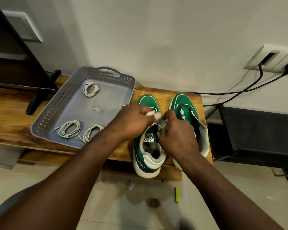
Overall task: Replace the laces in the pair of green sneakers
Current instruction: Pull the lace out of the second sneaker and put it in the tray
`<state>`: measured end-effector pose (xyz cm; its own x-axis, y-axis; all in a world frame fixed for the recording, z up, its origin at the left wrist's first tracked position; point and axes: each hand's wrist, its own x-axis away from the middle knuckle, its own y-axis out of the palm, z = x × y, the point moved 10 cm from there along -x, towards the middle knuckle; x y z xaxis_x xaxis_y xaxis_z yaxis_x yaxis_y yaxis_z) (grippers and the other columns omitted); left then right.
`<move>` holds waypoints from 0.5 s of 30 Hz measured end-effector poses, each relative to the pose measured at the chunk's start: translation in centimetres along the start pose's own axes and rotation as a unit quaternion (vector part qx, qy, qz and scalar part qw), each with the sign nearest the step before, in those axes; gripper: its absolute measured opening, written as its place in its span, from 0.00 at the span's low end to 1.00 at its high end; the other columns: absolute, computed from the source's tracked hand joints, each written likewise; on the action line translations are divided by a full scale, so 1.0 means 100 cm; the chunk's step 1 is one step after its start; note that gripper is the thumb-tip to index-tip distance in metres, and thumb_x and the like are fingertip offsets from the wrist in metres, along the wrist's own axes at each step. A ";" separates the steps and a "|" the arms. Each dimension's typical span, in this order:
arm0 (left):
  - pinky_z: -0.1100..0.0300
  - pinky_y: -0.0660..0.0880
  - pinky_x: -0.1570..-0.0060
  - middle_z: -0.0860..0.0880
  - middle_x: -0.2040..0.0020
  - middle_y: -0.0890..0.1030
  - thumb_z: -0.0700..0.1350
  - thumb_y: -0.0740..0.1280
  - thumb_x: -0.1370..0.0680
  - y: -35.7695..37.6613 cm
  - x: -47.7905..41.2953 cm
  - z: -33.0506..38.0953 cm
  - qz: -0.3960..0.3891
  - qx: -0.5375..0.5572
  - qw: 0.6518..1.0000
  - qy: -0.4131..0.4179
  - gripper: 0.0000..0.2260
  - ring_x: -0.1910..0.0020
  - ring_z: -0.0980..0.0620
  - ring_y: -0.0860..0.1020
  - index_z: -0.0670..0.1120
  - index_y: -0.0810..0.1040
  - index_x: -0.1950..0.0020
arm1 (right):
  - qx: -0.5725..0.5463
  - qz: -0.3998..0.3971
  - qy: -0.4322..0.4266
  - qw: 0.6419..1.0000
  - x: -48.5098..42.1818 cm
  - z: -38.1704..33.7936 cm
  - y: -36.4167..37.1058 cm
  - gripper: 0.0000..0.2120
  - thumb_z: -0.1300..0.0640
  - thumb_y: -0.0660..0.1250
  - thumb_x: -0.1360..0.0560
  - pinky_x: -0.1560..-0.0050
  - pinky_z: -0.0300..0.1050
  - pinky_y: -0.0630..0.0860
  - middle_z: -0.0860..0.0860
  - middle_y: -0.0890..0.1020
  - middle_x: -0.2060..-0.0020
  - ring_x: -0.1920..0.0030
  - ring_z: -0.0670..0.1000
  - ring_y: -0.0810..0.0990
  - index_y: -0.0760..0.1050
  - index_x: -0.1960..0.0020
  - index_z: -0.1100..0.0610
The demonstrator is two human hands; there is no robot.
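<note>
1. Wooden bench (10, 110) against a pale wall. A grey perforated tray (56, 110) sits on it, just left of a pair of green sneakers.
2. Left-hand sneaker (146, 161): toe to the wall, white heel overhanging the bench's near edge, tongue label showing. Both hands are over its throat.
3. Right-hand sneaker (184, 103): just beside the first and parallel to it. The eyelets in view carry no lace.
4. Left hand (131, 120): grip closed, thumb and fingertips pinching a short pale lace end (149, 114) above the sneaker's forefoot. This area is blurred.
5. Right hand (176, 133): fingers curled, tips down at the edge of the opening beside the tongue. Cannot tell whether the grip pinches lace or upper.
6. Tray holds three coiled off-white laces: one at the far end (91, 89), two side by side at the near end (69, 129) (91, 132). Small pale scraps (96, 109) lie between them.
7. A black stand leg (35, 103) rests on the bench, left of the tray.
8. Black cables (239, 92) run from a wall socket (269, 58) at right.
9. On the floor below the bench lies a yellow-green lighter (176, 195).
</note>
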<state>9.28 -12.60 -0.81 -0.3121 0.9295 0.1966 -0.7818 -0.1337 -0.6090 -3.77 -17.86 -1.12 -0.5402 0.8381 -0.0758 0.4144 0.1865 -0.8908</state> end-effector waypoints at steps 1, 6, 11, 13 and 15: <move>0.49 0.78 0.52 0.47 0.58 0.83 0.55 0.69 0.17 -0.012 -0.001 0.006 0.052 0.009 0.998 0.028 0.16 0.55 0.45 0.81 0.46 0.83 0.58 | 0.000 0.002 -0.002 1.000 0.000 -0.001 0.001 0.19 0.57 0.73 0.22 0.63 0.41 0.74 0.50 0.82 0.59 0.62 0.50 0.79 0.72 0.34 0.52; 0.49 0.80 0.46 0.46 0.58 0.86 0.48 0.64 0.14 -0.011 0.003 -0.009 0.106 0.398 0.910 -0.046 0.19 0.52 0.46 0.86 0.41 0.77 0.62 | -0.010 -0.006 0.009 1.000 0.001 0.002 0.001 0.17 0.58 0.71 0.22 0.62 0.42 0.74 0.49 0.79 0.60 0.61 0.50 0.79 0.72 0.35 0.52; 0.51 0.78 0.60 0.49 0.70 0.81 0.51 0.73 0.20 -0.024 0.003 -0.033 0.186 0.323 0.919 -0.128 0.17 0.70 0.51 0.81 0.44 0.77 0.64 | -0.028 -0.016 0.018 0.999 0.000 0.002 0.004 0.17 0.56 0.72 0.22 0.61 0.41 0.71 0.47 0.78 0.61 0.61 0.50 0.79 0.71 0.35 0.50; 0.53 0.77 0.62 0.50 0.66 0.82 0.52 0.76 0.23 -0.024 0.001 -0.016 0.171 0.092 0.979 -0.067 0.13 0.67 0.50 0.81 0.47 0.78 0.60 | -0.026 -0.017 0.013 0.999 0.000 0.000 0.007 0.17 0.56 0.72 0.22 0.60 0.41 0.71 0.45 0.75 0.64 0.61 0.51 0.78 0.72 0.35 0.50; 0.54 0.77 0.61 0.51 0.61 0.82 0.50 0.78 0.26 -0.010 0.000 -0.004 0.114 -0.036 0.993 -0.023 0.13 0.63 0.51 0.81 0.52 0.75 0.51 | -0.031 -0.018 0.022 0.999 -0.001 0.003 0.008 0.17 0.57 0.72 0.23 0.60 0.42 0.72 0.47 0.78 0.62 0.60 0.52 0.79 0.72 0.36 0.50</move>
<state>10.28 -12.28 -0.54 -0.5024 0.8609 0.0807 -0.6473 -0.3126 -0.6952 -3.64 -17.98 -1.97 -0.5238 0.8515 -0.0244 0.4403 0.2461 -0.8635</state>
